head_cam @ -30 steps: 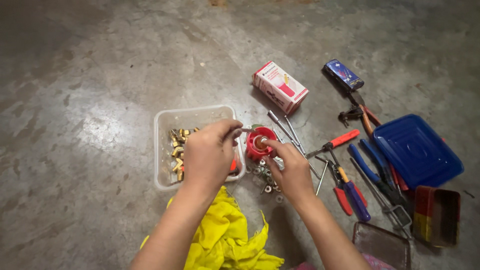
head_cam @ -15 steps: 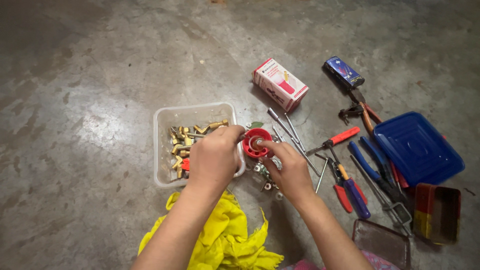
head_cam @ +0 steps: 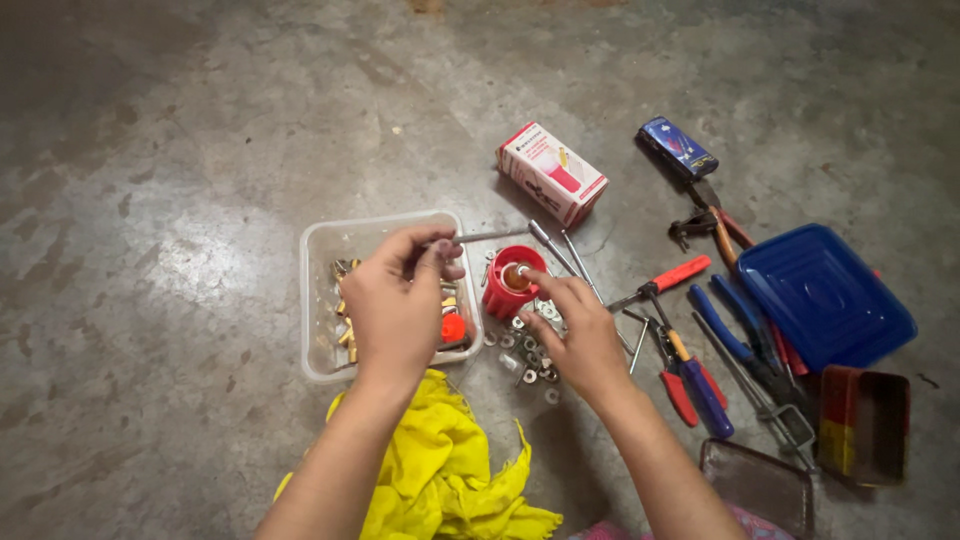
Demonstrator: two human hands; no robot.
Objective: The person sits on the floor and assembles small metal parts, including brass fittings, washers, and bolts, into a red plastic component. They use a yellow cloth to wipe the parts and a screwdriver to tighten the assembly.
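My left hand point(head_cam: 395, 305) hovers over a clear plastic tub point(head_cam: 320, 250) of small brass fittings and pinches a thin metal rod point(head_cam: 490, 237) between thumb and fingers. My right hand point(head_cam: 575, 335) reaches toward a small red cylinder-shaped part point(head_cam: 500, 292) standing on the floor, with its fingertips touching the part's top. Several loose washers and nuts point(head_cam: 525, 350) lie on the floor under my right hand.
A red and white carton point(head_cam: 550, 172) lies beyond the red part. To the right are a small blue box point(head_cam: 678, 147), a blue lid point(head_cam: 825, 295), screwdrivers and pliers point(head_cam: 700, 370), and a red tray point(head_cam: 865, 425). A yellow cloth point(head_cam: 440, 480) lies by my forearms.
My left hand has lifted off the red part and now holds the thin rod above the tub. My right hand stays at the top of the red part.
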